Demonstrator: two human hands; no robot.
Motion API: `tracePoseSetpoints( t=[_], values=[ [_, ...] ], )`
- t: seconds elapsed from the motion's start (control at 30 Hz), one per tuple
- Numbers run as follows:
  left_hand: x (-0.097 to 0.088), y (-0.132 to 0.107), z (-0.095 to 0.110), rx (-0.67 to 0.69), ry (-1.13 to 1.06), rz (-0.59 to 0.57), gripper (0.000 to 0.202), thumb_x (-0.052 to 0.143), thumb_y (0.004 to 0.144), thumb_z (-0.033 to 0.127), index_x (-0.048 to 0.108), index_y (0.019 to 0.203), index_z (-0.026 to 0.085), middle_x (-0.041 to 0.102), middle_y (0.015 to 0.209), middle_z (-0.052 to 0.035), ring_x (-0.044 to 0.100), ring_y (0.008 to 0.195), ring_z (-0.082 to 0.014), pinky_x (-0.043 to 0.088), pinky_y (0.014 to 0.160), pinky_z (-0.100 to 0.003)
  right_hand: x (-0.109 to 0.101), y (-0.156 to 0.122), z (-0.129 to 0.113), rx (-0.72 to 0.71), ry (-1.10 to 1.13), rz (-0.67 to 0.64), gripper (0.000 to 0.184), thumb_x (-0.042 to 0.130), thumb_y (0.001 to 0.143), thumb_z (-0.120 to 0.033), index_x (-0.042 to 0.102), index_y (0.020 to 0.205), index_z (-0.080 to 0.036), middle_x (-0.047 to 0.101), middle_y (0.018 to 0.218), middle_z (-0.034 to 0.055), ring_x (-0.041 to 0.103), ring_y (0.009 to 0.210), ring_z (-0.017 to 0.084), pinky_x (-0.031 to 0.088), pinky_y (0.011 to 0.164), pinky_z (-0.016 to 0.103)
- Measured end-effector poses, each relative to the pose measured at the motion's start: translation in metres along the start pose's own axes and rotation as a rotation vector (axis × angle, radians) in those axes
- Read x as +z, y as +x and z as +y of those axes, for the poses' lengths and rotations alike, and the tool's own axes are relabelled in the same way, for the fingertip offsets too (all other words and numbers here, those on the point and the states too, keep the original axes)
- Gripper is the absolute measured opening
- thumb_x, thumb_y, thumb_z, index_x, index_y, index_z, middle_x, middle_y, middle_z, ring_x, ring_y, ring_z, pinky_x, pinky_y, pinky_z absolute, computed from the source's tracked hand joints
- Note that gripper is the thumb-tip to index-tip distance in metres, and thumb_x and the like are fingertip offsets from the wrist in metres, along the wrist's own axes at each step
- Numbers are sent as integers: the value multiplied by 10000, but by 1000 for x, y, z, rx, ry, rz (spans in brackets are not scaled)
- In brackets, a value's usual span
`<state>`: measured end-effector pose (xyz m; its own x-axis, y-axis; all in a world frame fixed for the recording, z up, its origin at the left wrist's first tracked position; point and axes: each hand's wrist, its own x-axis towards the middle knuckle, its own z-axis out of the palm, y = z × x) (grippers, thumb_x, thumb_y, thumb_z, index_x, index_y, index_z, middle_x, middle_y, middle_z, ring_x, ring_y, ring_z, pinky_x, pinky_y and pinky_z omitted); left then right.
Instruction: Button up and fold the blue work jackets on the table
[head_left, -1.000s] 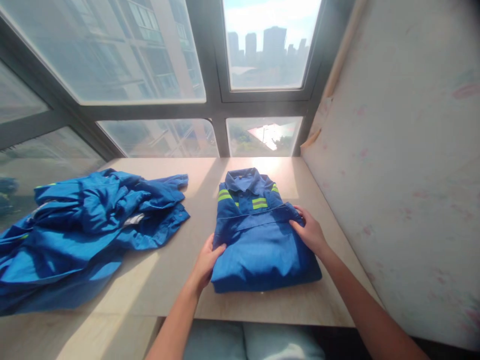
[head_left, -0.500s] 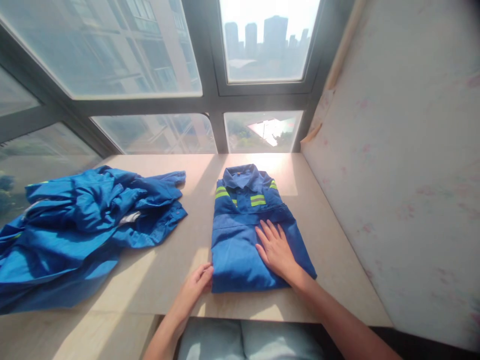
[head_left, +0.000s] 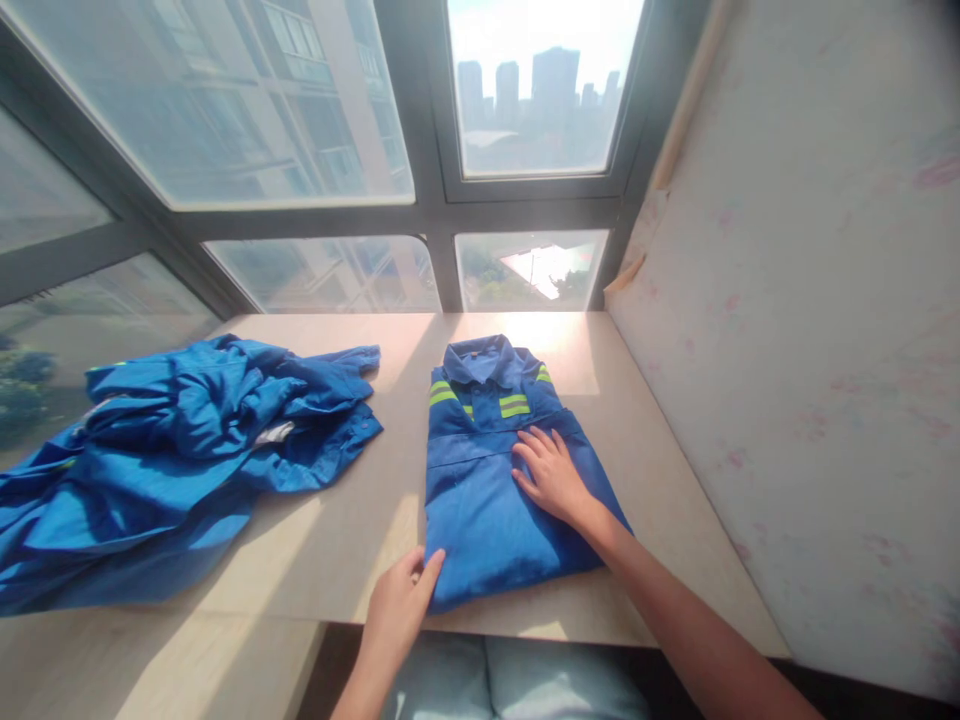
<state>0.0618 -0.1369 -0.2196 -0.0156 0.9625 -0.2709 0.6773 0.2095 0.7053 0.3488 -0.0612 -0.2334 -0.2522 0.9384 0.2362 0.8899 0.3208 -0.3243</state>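
Note:
A folded blue work jacket (head_left: 487, 510) lies on the pale wooden tabletop, its collar pointing at the window and yellow-green reflective strips showing on the shoulders and chest. My left hand (head_left: 403, 590) pinches its near left corner, thumb on top and the other fingers partly hidden at the edge. My right hand (head_left: 551, 472) rests on the upper middle of the jacket, palm down with fingers apart. Further left lies a second blue garment (head_left: 202, 430), crumpled in a loose heap with a small white patch showing; neither hand touches it.
The wooden tabletop (head_left: 345, 545) runs up to a grey-framed window (head_left: 431, 215) at the back. A wall with faint pink flowers (head_left: 810, 400) borders it on the right. My legs (head_left: 517, 680) are below the front edge.
My left hand has moved from beside the jacket's left edge to its near corner and taken hold; that corner is drawn slightly toward me. The right hand stays on the cloth.

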Motion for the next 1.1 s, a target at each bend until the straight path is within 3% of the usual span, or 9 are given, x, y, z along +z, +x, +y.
tracePoseSetpoints(
  t=[0.2, 0.3, 0.37, 0.43, 0.5, 0.63, 0.7, 0.83, 1.1],
  values=[
    [7, 1, -5, -11, 237, -11, 280, 446, 928, 373, 615, 1064, 195, 707, 799, -78, 712, 830, -278, 485, 737, -325, -7, -11, 30, -74, 54, 56, 371, 513, 969, -280, 629, 1313, -201, 519, 1507, 115, 409, 1440, 291, 323, 1193, 528],
    [0, -7, 5, -10, 406, -60, 303, 439, 950, 358, 605, 1140, 189, 713, 817, -83, 723, 793, -277, 499, 701, -324, -11, -18, 55, -31, 70, 131, 391, 519, 956, -263, 632, 1323, -191, 519, 1510, 113, 407, 1445, 301, 316, 1202, 544],
    [-8, -4, 19, 28, 545, 27, 345, 443, 968, 374, 615, 1193, 179, 726, 976, -128, 726, 827, -286, 522, 703, -343, -10, -19, 72, -20, 125, 125, 406, 523, 962, -289, 625, 1340, -181, 519, 1510, 118, 415, 1443, 300, 338, 1198, 537],
    [-17, 13, 32, 200, 605, 156, 390, 434, 981, 309, 580, 1322, 189, 678, 1221, -158, 710, 1003, -288, 553, 787, -359, -6, -18, 87, -32, 214, 88, 427, 503, 982, -312, 604, 1374, -178, 528, 1502, 120, 449, 1424, 280, 384, 1184, 501],
    [-24, 43, 38, 507, 581, 177, 495, 419, 951, 149, 523, 1427, 236, 592, 1403, -123, 619, 1230, -255, 541, 952, -364, -2, -16, 101, -70, 284, 53, 440, 457, 1006, -302, 574, 1415, -191, 531, 1501, 114, 478, 1407, 256, 412, 1175, 479],
    [-35, 114, 14, 974, 584, -80, 702, 416, 846, -17, 504, 1472, 288, 588, 1450, -66, 538, 1345, -209, 490, 1096, -401, -5, -18, 128, -185, 254, 3, 509, 358, 1002, -150, 514, 1478, -242, 524, 1513, 75, 502, 1393, 218, 439, 1165, 460],
    [-36, 136, -6, 1067, 609, -123, 755, 451, 852, 5, 398, 1546, 297, 541, 1502, -79, 513, 1377, -222, 483, 1108, -412, -12, -20, 140, -255, 167, -42, 578, 382, 970, -92, 470, 1511, -274, 500, 1535, 45, 490, 1404, 211, 452, 1158, 440],
    [-35, 149, -29, 1193, 678, -30, 730, 430, 934, 32, 307, 1585, 338, 460, 1563, -107, 493, 1400, -266, 487, 1099, -450, -28, -13, 146, -446, -38, -114, 657, 520, 924, -74, 417, 1546, -260, 425, 1582, 58, 352, 1492, 277, 405, 1186, 497],
    [-58, 166, -13, 1419, 731, -79, 609, 422, 967, 44, 439, 1527, 283, 581, 1445, -139, 574, 1322, -282, 496, 1093, -459, -41, 25, 143, -799, -122, -170, 522, 442, 986, -75, 482, 1497, -174, 467, 1549, 120, 401, 1462, 284, 438, 1160, 495]
  ],
)
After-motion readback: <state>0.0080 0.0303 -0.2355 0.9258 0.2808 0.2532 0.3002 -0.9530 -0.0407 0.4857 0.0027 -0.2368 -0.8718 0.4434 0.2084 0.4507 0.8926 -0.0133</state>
